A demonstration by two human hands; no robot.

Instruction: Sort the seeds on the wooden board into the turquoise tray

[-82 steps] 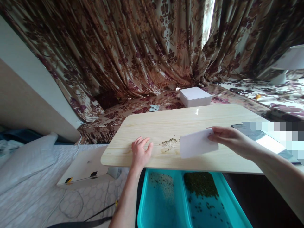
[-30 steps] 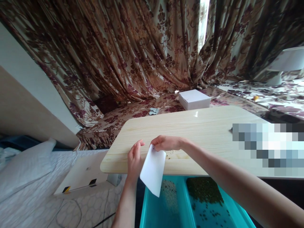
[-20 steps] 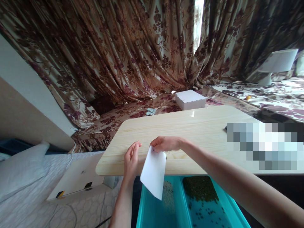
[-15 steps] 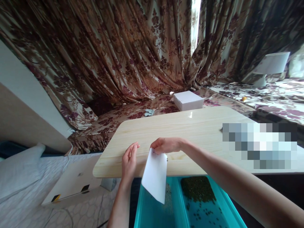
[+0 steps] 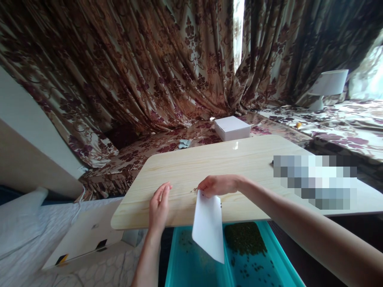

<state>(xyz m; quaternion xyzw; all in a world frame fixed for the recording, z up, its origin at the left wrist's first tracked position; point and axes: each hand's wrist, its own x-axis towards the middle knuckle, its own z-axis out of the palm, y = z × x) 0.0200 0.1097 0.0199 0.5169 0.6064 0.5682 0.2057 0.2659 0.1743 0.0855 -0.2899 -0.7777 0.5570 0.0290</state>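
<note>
My right hand (image 5: 218,185) is closed on the top edge of a white card (image 5: 208,225), which hangs over the front edge of the light wooden table (image 5: 239,159) above a teal bin (image 5: 176,263). A few small grains (image 5: 195,190) lie on the table just left of that hand. My left hand (image 5: 158,207) stands edge-on at the table's front edge, fingers straight and together, holding nothing. The bin has two compartments: the left holds sparse pale grains, the right a heap of green beans (image 5: 243,239).
A white box (image 5: 231,127) sits beyond the table on floral fabric. Patterned curtains hang behind. A flat white board (image 5: 86,239) lies lower left on bedding. A blurred-out patch covers something on the table's right part. A white lamp (image 5: 327,85) stands far right.
My right hand swept the card leftward across the table and tipped it over the front edge, then shifted it right towards the bin's divider. The pile of grains on the table is mostly gone.
</note>
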